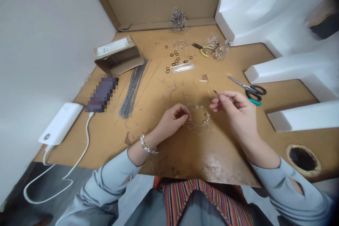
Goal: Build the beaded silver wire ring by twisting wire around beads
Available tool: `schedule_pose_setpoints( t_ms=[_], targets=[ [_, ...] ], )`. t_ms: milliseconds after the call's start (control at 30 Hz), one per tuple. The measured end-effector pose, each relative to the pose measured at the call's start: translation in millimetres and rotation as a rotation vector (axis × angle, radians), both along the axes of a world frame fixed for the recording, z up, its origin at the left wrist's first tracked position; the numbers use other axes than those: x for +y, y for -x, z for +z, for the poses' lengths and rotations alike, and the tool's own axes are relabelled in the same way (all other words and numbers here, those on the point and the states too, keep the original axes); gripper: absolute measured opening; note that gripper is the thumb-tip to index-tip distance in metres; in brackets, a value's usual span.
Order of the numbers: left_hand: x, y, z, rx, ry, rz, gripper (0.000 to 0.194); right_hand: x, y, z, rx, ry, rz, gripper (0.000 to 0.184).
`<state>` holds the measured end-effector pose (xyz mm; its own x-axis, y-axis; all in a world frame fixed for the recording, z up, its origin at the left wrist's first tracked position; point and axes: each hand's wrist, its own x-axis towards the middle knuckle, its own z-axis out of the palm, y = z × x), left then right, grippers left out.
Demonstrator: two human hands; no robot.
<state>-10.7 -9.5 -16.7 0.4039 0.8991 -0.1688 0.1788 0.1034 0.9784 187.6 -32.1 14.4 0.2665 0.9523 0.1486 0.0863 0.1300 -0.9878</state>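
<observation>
My left hand (pixel 177 117) is closed, thumb and fingers pinching the edge of a thin wire ring with clear beads (pixel 206 118) just above the table. To the right, my right hand (pixel 235 111) is closed around a slim tool (pixel 216 93). Its narrow dark tip sticks out past the fingertips, pointing left. A teal end (pixel 254 102) shows behind the hand and looks like the same tool's handle, though the middle is hidden. The tool tip and the ring are apart. Black-handled scissors (pixel 250 88) lie just beyond my right hand.
Grey wires (pixel 134 91) lie beside an open cardboard box (pixel 119 54). Several dark small rings (pixel 177 60), clear sticks (pixel 183 67) and yellow-handled pliers (pixel 203 50) lie farther back near tangled wire pieces (pixel 222 49). White foam (pixel 296 116) borders the right; a power bank (pixel 60 123) and cable are left.
</observation>
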Motion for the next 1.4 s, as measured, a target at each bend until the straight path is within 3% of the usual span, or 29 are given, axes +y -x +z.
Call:
schedule_pose_setpoints(
  t_ms=[100, 233, 367, 467, 733, 1167, 1400],
  targets=[
    [2, 2, 5.2, -0.035, -0.009, -0.016, 0.010, 7, -8, -0.2, 0.053, 0.037, -0.017, 0.013],
    [4, 7, 9.5, -0.120, 0.014, -0.091, 0.013, 14, -12, -7.6, -0.012, 0.173, 0.078, 0.017],
    [6, 11, 9.5, -0.144, 0.052, -0.147, 0.015, 15, -9, -14.5, 0.028, 0.312, 0.283, 0.025],
    [6, 11, 8.8, -0.096, 0.026, -0.142, 0.016, 12, -4, -14.6, -0.055, 0.386, 0.420, 0.031],
    [11, 13, 9.9, -0.144, 0.101, -0.119, 0.025, 9, 0, -18.0, -0.217, 0.349, 0.488, 0.029],
    [13, 14, 8.2, -0.224, 0.203, -0.067, 0.022, 10, 0, -21.4, -0.183, 0.338, 0.511, 0.031],
    [13, 13, 9.3, -0.217, 0.195, -0.080, 0.024, 5, 0, -19.6, -0.527, 0.176, 0.482, 0.036]
  ],
)
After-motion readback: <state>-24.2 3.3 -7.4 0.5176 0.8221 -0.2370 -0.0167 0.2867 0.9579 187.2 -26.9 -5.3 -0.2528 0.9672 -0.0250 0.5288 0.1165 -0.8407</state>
